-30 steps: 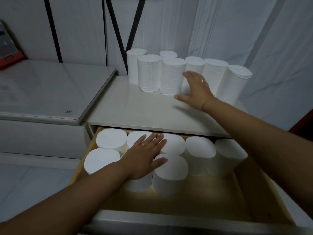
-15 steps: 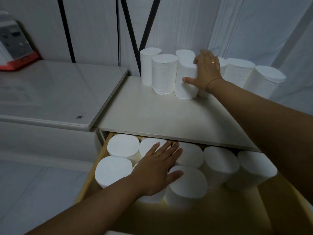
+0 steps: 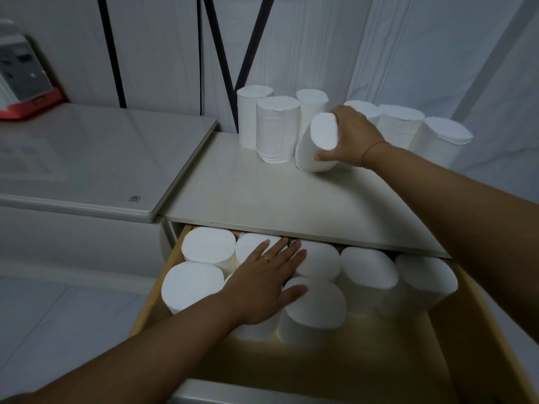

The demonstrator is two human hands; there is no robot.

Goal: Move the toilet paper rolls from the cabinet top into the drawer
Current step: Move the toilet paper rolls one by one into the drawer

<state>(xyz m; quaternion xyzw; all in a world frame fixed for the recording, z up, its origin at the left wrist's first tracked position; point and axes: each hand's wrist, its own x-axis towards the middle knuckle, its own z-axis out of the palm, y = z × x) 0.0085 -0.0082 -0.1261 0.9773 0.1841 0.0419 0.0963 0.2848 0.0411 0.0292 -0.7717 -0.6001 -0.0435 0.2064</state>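
Observation:
Several white toilet paper rolls (image 3: 277, 128) stand upright in a row at the back of the white cabinet top (image 3: 262, 196). My right hand (image 3: 351, 138) grips one roll (image 3: 316, 147) from that row and tips it toward me, its base still touching the top. Below, the wooden drawer (image 3: 364, 363) is pulled open and holds several upright rolls (image 3: 369, 271) in its back half. My left hand (image 3: 268, 284) lies flat, fingers spread, on the tops of the drawer rolls at centre left.
A grey-white appliance lid (image 3: 96, 158) adjoins the cabinet on the left, with a red-and-white device (image 3: 23, 86) at its far corner. A white curtain (image 3: 437, 48) hangs behind the rolls. The drawer's front half shows bare wood.
My right hand reached the row, closed around one roll and has tilted it forward out of the row. My left hand has stayed flat on the drawer rolls.

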